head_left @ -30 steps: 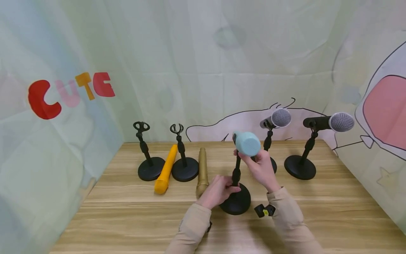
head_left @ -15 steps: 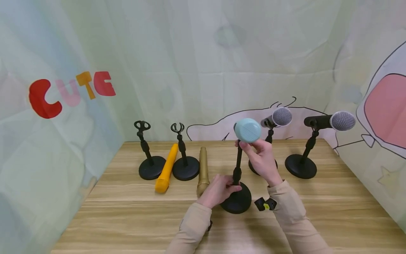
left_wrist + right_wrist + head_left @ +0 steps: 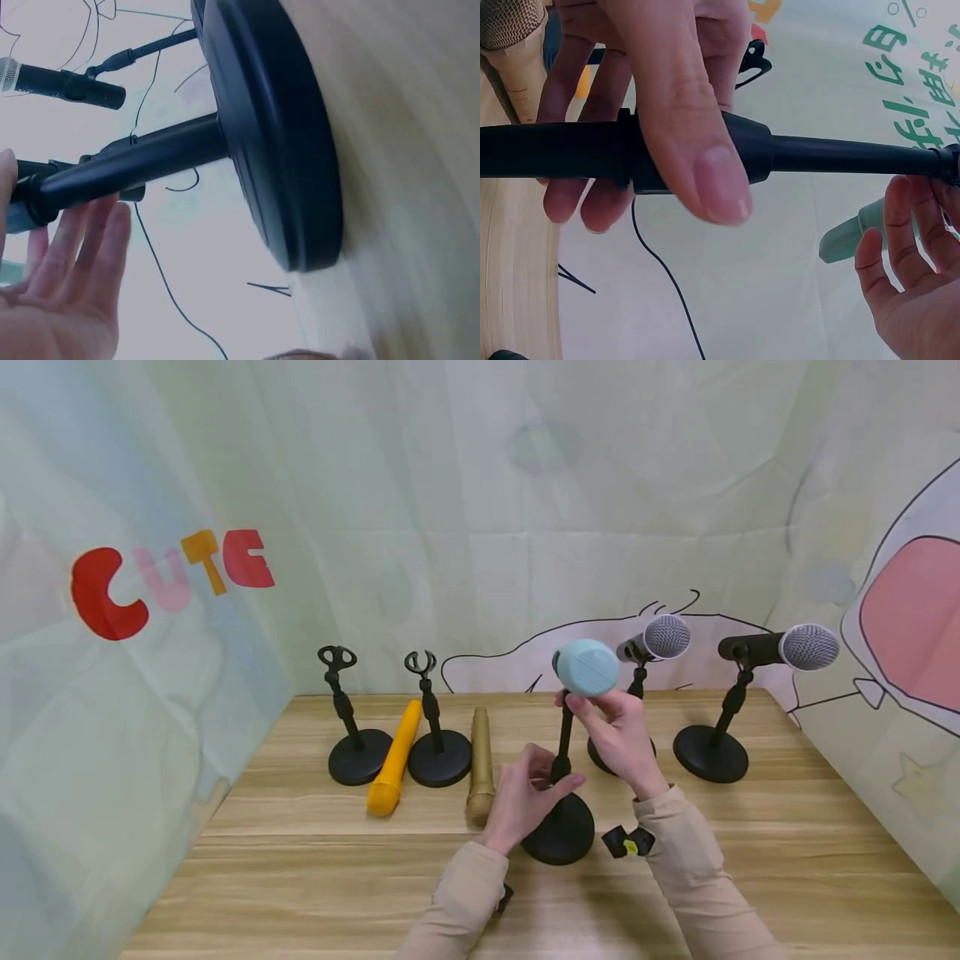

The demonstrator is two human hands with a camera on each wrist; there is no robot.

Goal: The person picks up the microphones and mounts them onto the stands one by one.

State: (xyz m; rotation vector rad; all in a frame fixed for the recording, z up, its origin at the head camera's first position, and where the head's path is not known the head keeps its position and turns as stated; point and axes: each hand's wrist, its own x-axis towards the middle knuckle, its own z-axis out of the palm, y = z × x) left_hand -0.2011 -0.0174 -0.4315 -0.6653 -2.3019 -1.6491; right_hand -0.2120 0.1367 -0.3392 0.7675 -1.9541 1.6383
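Observation:
A desktop microphone stand [image 3: 558, 833] with a round black base holds a light-blue microphone [image 3: 587, 667] in its top clip. Just below that clip, my right hand [image 3: 626, 739] pinches the upper pole between thumb and fingers. My left hand [image 3: 520, 797] is loosely about the pole's lower collar [image 3: 754, 152], its thumb spread out in front and the fingers behind. From the left wrist view, the left fingers [image 3: 82, 255] lie fairly straight behind the black pole [image 3: 142, 161]. The base sits on the wooden table.
Two stands with empty clips [image 3: 337, 657] [image 3: 420, 663] stand at the left, beside an orange microphone [image 3: 393, 764] and a gold microphone [image 3: 480, 768] lying on the table [image 3: 315, 893]. Behind on the right, two stands hold silver-headed black microphones [image 3: 652, 639] [image 3: 780, 647].
My right hand has risen with the blue microphone, and the stand's pole shows longer. My left hand has loosened from the lower pole and shifted slightly up, its thumb spreading away.

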